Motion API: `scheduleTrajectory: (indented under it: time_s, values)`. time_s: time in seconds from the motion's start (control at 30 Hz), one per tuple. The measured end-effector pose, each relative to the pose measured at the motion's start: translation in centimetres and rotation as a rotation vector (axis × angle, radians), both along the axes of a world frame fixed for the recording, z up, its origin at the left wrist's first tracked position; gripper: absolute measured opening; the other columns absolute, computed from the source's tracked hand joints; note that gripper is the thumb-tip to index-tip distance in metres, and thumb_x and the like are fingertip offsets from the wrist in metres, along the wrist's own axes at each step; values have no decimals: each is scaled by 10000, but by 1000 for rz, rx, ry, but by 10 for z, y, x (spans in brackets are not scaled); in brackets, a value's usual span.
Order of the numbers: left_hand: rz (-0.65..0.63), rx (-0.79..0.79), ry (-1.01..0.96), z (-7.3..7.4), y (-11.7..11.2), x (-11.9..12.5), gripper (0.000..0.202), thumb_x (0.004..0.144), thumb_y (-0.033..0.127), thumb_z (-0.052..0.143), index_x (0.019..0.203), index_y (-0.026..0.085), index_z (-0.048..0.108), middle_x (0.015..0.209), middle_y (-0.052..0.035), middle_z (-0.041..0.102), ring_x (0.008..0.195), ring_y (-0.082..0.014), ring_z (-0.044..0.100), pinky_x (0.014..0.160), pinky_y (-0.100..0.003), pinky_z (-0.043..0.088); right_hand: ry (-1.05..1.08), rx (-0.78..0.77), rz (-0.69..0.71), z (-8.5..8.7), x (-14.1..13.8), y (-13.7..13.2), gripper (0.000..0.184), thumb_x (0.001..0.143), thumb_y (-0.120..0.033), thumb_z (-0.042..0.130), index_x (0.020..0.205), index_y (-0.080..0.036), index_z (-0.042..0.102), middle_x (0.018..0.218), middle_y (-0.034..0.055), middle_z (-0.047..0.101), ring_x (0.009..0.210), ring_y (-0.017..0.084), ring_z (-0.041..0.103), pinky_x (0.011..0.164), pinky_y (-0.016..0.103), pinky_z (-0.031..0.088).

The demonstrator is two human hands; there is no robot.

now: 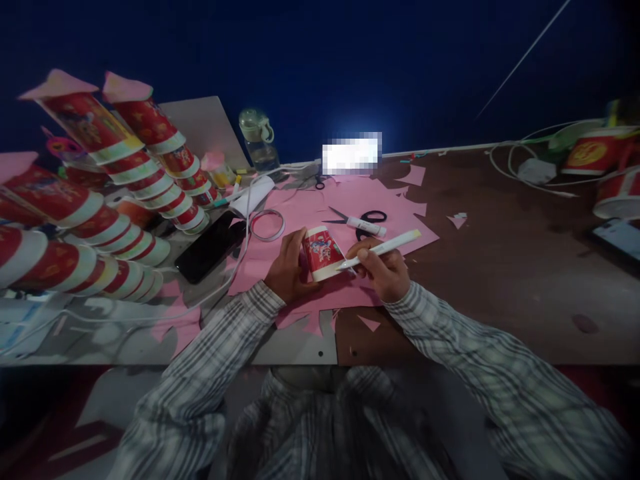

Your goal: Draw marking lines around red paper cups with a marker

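My left hand grips a red paper cup with a printed picture and a pale band along its lower edge. The cup lies tilted above pink paper. Pinched in my right hand is a white marker pen with a yellowish end; its tip meets the pale band of the cup. Just beyond my hands lie black-handled scissors and a white glue stick resting across them. A roll of tape sits left of the cup.
Stacked red cups with pink cone tops crowd the left side. A black phone, a white cable and a water bottle stand or lie nearby. At the right edge are more red cups and another phone.
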State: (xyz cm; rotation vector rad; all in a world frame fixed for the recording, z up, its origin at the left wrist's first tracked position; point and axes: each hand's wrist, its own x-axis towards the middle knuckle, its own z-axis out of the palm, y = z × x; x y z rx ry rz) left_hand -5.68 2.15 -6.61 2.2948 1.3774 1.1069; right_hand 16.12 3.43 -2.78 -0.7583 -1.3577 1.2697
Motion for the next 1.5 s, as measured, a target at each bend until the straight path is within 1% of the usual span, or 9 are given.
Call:
scheduleTrajectory:
  time_s: [0.23,0.47,0.7,0.83,0.97,1.17,1.3,1.43,1.5]
  values:
    - [17,42,-28,2,-2,3,1052,698,597,769,1511,138,283,1404,-214,467,1298,-399,503,1000,-573,532,103,-52,-143,-6,-1,8,406,840,-568,685,748,-173,687,476,-52,492,427,75,439,398,209,334]
    - [-20,21,-20,2,0,0,1092,672,542,813,1524,138,263,1397,-221,472,1285,-395,513,977,-563,543,70,-65,-5,-3,0,3,410,829,-552,695,686,-169,685,473,-44,491,420,73,419,393,215,303]
    - [-14,49,-30,0,-1,0,1087,679,590,793,1518,137,270,1411,-220,461,1318,-411,489,1039,-608,487,134,-112,-133,-6,-1,9,404,802,-568,721,699,-178,696,460,-49,475,425,74,424,390,204,304]
    - [-9,-9,-4,3,-1,0,1102,658,508,825,1523,138,252,1416,-219,458,1317,-397,494,1038,-564,503,120,-119,-60,-6,2,7,400,822,-545,701,682,-171,688,475,-42,485,427,71,424,395,206,297]
    - [-21,21,-12,3,-1,0,1089,667,548,811,1522,159,259,1409,-207,468,1311,-388,501,1041,-565,505,37,-92,-22,-4,1,4,427,824,-562,694,662,-168,673,460,-46,476,416,70,401,397,215,293]
    - [-7,32,-22,-2,1,0,1091,669,595,787,1523,162,262,1397,-217,471,1293,-394,513,1011,-563,525,127,-85,-183,-13,-2,14,429,855,-613,656,877,-185,686,503,-54,517,455,94,477,445,231,383]
    - [8,9,-77,-3,1,-2,1106,670,653,767,1526,178,252,1416,-216,459,1282,-392,517,976,-557,543,33,40,-180,-14,0,11,418,968,-578,496,1105,-214,649,542,-57,541,483,117,521,545,281,480]
    - [16,-42,-110,-1,2,-5,1149,654,720,762,1521,157,258,1421,-219,454,1297,-384,510,1006,-531,529,-228,335,-176,-9,3,3,262,935,-333,595,1172,-227,623,812,19,626,752,175,621,780,376,547]
    - [12,-50,-120,-1,3,-6,1165,655,743,750,1527,150,254,1424,-221,448,1307,-388,506,1016,-528,523,-319,507,-157,-9,3,1,344,874,-205,605,1217,-227,591,893,41,609,831,202,616,835,411,542]
